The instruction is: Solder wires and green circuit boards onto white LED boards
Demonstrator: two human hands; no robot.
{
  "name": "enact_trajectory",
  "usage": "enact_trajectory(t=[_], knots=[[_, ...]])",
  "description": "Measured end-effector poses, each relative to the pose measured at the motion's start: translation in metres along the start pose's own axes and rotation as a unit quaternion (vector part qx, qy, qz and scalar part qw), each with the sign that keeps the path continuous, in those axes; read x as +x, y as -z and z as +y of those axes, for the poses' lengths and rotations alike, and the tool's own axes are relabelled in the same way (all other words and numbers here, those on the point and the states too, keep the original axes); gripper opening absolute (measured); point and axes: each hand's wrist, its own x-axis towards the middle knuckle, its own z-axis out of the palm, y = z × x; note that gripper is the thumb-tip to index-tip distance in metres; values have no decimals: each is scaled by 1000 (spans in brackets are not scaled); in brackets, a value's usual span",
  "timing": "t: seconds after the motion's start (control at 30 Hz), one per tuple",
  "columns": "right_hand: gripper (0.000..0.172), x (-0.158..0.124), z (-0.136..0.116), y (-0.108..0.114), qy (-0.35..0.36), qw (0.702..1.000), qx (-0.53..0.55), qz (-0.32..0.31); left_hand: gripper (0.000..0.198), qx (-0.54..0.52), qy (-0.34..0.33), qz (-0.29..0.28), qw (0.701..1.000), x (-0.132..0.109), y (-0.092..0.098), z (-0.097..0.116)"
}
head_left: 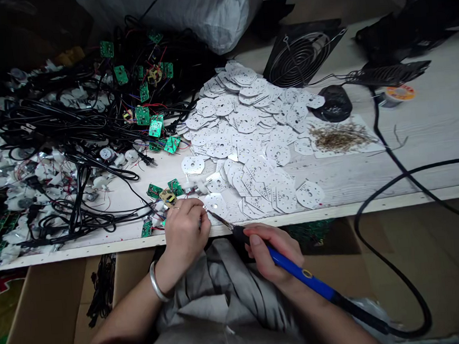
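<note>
My right hand (273, 248) is wrapped round a blue soldering iron (296, 270), whose metal tip points left toward the fingers of my other hand. Close to that tip, my left hand (186, 223) is closed in a pinch; what it grips is mostly hidden behind the fingers. Just beyond the left fingers lie small green circuit boards (154, 190) and a yellow transformer (168, 196). A white perforated plate (215, 205) lies right by the iron's tip, at the edge of a big pile of similar plates (245, 120).
Black cables (70, 118) with white motor parts are heaped on the left. Behind the plates stands a fan (302, 55) with a wire guard. A solder spool (400, 94) and brown clippings (341, 135) lie right. The iron's cord (366, 219) loops across the table's front edge.
</note>
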Motion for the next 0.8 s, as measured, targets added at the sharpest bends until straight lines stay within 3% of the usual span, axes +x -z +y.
enact_trajectory(t=[0.3,0.8], knots=[[10,-1,-1,2,-47,999,8,26,13,0,3,-2,1000,0,0,0],[10,-2,-2,1,-76,997,8,15,13,-1,4,1,1000,1,0,0]])
